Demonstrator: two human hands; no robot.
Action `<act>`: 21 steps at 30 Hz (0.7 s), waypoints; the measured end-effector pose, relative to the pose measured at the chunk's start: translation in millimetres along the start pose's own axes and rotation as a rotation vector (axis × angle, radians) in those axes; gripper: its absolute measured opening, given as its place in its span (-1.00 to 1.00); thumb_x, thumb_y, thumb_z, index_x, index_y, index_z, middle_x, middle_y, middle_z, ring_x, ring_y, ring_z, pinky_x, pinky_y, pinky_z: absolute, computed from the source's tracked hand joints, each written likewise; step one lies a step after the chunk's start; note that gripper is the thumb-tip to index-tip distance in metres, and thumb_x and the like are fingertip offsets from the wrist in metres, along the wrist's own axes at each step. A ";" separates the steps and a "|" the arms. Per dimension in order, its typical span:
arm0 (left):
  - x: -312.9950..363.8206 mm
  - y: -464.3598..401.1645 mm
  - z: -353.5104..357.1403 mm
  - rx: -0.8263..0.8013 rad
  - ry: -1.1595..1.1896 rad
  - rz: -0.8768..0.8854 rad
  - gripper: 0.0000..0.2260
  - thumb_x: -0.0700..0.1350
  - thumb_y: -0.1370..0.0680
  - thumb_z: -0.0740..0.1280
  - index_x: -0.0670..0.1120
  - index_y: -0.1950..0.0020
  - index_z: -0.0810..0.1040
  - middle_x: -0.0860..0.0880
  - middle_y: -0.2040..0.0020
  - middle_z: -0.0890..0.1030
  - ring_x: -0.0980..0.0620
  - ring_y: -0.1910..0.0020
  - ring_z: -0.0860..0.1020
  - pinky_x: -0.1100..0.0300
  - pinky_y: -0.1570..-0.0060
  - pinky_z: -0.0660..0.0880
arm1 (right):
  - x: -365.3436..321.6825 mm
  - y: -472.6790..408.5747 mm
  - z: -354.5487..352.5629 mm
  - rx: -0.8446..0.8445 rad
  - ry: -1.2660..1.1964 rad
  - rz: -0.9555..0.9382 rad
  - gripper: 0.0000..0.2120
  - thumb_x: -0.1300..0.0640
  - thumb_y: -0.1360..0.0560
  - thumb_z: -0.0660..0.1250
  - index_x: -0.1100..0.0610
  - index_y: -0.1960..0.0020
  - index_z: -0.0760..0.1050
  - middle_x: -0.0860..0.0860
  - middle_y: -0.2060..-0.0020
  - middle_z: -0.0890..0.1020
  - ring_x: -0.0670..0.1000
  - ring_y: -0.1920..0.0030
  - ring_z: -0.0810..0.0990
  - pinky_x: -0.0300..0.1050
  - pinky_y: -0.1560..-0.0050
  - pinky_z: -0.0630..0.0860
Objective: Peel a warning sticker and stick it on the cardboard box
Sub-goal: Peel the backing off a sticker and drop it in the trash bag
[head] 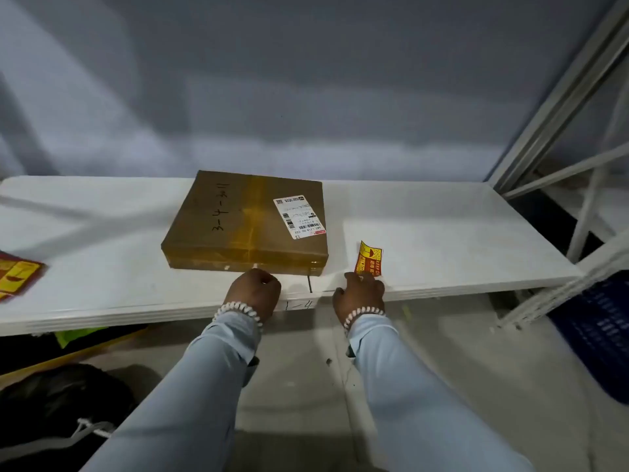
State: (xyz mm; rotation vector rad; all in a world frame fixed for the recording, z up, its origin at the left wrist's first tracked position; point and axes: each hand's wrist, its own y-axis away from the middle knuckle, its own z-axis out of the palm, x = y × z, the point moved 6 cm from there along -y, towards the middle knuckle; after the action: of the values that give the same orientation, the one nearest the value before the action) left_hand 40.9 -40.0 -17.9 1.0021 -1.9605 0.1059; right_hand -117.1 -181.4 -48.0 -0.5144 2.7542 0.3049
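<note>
Head view: a flat cardboard box (pixel 245 221) lies on a white table (pixel 442 233), slightly left of the table's centre and close to the far edge. The box top carries brown tape along its middle, a handwritten mark "3-4-3011" on the left portion, and a white shipping label (pixel 299 216) on the right portion.

The left hand (pixel 253 292) rests at the near edge of the table, just in front of the near side of the box. Its fingers are curled into a loose fist; whether it touches the box cannot be determined, and nothing is visibly held in it.

The right hand (pixel 360 294) rests at the near table edge, to the right of the box. Its fingertips pinch the lower end of a warning sticker (pixel 368 258), which is red and yellow with the words "KEEP DRY" partly readable. The sticker stands up from the fingers, tilted, with its upper end curling. It is clear of the box, just beside the near right corner.

A sheet of stickers (pixel 17 277) in the same red and yellow lies at the far left of the table, partly cut off by the frame edge.

Both wrists carry white bead bracelets over light blue sleeves (pixel 218 369).

A white metal rack (pixel 558 124) stands at the right, with a blue crate (pixel 599 332) below it on the floor.
</note>
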 end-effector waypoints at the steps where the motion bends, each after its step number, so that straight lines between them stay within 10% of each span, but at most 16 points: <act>1: -4.9 -6.9 2.1 -0.004 0.047 -0.015 -0.82 -0.07 -0.49 0.23 -0.11 0.10 0.59 -0.17 0.06 0.68 -0.10 0.14 0.60 0.09 0.05 0.54 | 3.5 -7.7 5.7 -0.012 0.046 0.009 -0.58 -0.02 -0.52 0.14 0.08 -0.34 0.36 0.17 -0.38 0.35 0.23 -0.39 0.23 0.11 -0.38 0.24; 7: -14.3 -17.0 6.2 -0.024 0.167 -0.077 -0.86 -0.06 -0.49 0.24 -0.02 0.23 0.53 -0.11 0.03 0.68 -0.14 0.05 0.63 -0.03 -0.12 0.55 | 19.6 -31.4 19.0 -0.043 0.136 0.058 -0.56 -0.08 -0.55 0.05 -0.18 -0.43 0.18 0.05 -0.51 0.18 0.25 -0.46 0.12 0.28 -0.45 0.07; 14: -11.8 -9.5 -3.2 -0.034 0.213 -0.084 -0.84 -0.07 -0.49 0.23 -0.05 0.26 0.51 -0.18 0.02 0.69 -0.20 0.02 0.64 -0.03 -0.03 0.59 | 14.6 -24.9 9.7 -0.008 0.137 0.053 -0.50 0.01 -0.55 0.07 -0.01 -0.48 0.13 -0.01 -0.46 0.28 0.17 -0.44 0.17 0.34 -0.46 -0.06; 21: -11.9 2.5 -12.9 -0.048 0.402 -0.140 -0.79 -0.09 -0.56 0.25 -0.16 -0.09 0.58 -0.09 0.00 0.67 -0.03 0.19 0.59 0.21 0.32 0.46 | -4.7 -2.5 -40.1 0.326 0.186 -0.043 -0.68 -0.03 -0.52 0.17 0.02 -0.20 0.54 0.07 -0.10 0.65 0.17 -0.20 0.50 0.10 -0.27 0.32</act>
State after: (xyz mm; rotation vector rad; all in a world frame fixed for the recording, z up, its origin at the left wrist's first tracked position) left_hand 51.2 -25.6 -18.5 0.9970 -1.5183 0.1665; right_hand -122.9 -192.8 -9.6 -0.5354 2.8834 -0.2109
